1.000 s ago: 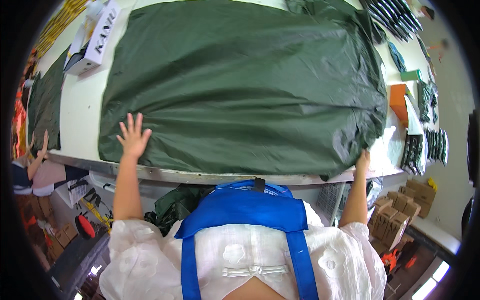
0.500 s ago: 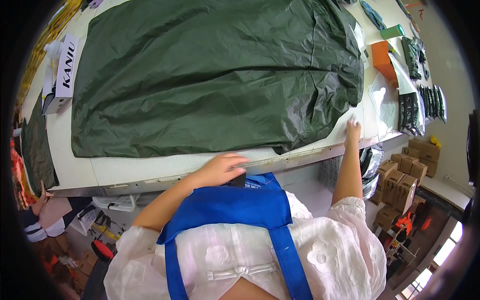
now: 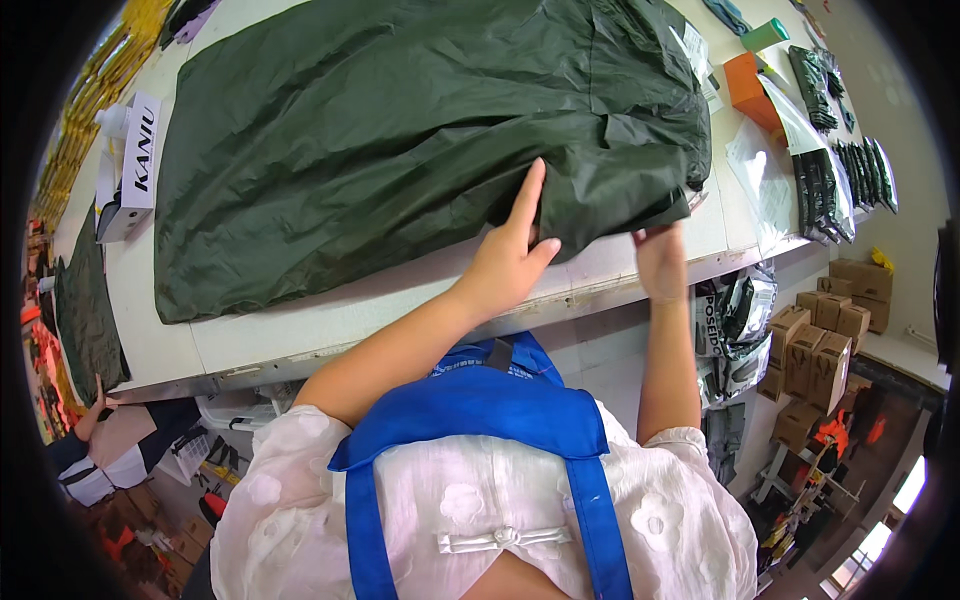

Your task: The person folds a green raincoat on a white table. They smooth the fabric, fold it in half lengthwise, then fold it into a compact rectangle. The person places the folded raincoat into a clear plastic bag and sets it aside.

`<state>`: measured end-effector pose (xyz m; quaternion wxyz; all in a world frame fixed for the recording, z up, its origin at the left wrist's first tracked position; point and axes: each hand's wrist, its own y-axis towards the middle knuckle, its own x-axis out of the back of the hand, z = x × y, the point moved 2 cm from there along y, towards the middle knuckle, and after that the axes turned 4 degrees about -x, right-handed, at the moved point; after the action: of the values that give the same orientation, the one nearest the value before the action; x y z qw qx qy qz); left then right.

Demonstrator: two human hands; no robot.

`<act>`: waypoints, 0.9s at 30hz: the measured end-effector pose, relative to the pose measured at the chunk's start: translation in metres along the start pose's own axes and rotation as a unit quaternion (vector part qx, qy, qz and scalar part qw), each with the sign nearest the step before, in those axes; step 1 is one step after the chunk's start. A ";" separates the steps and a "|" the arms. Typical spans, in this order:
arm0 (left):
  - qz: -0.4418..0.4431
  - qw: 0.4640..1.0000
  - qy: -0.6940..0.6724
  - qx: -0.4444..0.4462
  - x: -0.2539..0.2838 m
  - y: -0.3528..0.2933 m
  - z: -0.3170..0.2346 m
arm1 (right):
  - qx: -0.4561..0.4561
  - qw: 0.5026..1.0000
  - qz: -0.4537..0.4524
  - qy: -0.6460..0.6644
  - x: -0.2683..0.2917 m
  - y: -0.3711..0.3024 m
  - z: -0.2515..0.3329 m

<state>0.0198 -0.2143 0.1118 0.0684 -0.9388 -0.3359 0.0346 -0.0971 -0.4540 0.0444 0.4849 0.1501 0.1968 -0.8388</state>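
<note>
A large dark green fabric sheet [image 3: 400, 150], thin and creased, covers most of the white table [image 3: 420, 275]. My left hand [image 3: 505, 265] rests at its near edge, with the index finger stretched over the cloth and the thumb spread away; its other fingers are partly hidden. To the right, my right hand [image 3: 662, 262] has its fingers curled at the lower edge of a raised flap of the same cloth. That hand is slightly blurred, and the flap covers part of its fingertips.
On the left stand a white box [image 3: 128, 170] and a smaller green cloth [image 3: 90, 310], beside another person's hand [image 3: 100, 388]. An orange box [image 3: 752, 92], a green roll [image 3: 765, 36] and several dark packets [image 3: 825, 190] lie right. Cartons [image 3: 805, 360] are stacked beyond the table.
My left hand has moved up and right from the table's edge onto the cloth. My right hand has shifted left to the cloth's edge, and the near right part of the sheet is now lifted.
</note>
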 end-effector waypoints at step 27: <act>0.206 0.827 0.519 -0.061 -0.007 -0.032 0.111 | 0.041 0.651 -0.397 -0.646 0.147 0.146 0.070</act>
<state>-0.0175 -0.1827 0.0069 0.1668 -0.8679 -0.0513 -0.4650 -0.0450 -0.6641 0.0140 0.1037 -0.5026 -0.1601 -0.8432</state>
